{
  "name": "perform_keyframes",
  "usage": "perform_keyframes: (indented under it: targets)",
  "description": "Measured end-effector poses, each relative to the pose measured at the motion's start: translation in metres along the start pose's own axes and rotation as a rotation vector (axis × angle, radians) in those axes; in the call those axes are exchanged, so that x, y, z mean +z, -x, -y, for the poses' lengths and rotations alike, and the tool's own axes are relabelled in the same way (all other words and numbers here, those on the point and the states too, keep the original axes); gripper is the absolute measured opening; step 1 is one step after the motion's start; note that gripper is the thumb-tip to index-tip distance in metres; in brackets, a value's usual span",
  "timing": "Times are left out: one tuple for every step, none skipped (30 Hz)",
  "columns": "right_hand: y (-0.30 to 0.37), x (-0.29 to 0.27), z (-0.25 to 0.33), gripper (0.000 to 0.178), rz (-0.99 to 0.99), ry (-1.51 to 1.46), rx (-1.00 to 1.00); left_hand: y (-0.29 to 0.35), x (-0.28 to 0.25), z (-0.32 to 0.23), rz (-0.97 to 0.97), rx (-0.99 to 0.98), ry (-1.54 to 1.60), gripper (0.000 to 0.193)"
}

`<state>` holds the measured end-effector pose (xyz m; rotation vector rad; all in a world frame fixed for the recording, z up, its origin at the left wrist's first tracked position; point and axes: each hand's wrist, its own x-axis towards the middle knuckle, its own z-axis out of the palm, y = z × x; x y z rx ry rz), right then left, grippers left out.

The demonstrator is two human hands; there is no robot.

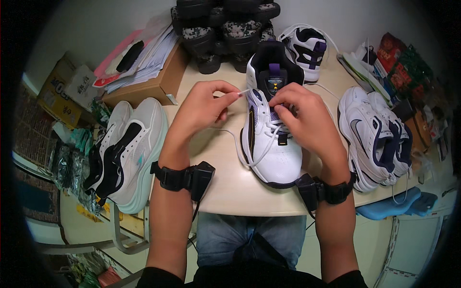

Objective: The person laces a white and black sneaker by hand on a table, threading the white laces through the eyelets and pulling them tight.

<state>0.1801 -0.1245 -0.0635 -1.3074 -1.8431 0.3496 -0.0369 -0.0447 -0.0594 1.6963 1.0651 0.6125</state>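
A white sneaker (277, 161) with black and purple trim stands on the table in front of me, toe toward me. Its white shoelace (234, 137) runs through the lower eyelets, and a loose length trails over the toe and the table. On the left of the shoe's collar, my left hand (205, 106) is closed, pinching the lace's end between thumb and finger. My right hand (307, 115) lies over the shoe's right side, its fingers bent at the tongue and eyelets; what its fingertips grip is hidden. Behind stands a matching sneaker (308, 53) with its lace loose.
Grey-white running shoes (136, 158) sit at the table's left edge, white sneakers (367, 137) at the right. A cardboard box (165, 79) with papers is at the back left. Camouflage boots (223, 36) are stacked behind. Plastic bags (408, 72) lie back right.
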Motion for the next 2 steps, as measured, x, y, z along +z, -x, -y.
perform_keyframes:
  targets:
    - [0.0005,0.0,0.0,0.014,0.029,0.017,-0.015,0.0012,0.0031,-0.0005,0.027,0.002,0.092,0.021]
    - [0.0003,0.0008,0.0016,0.015,0.06,0.036,0.006,0.0016,0.0057,0.0007,0.054,0.006,0.185,0.02]
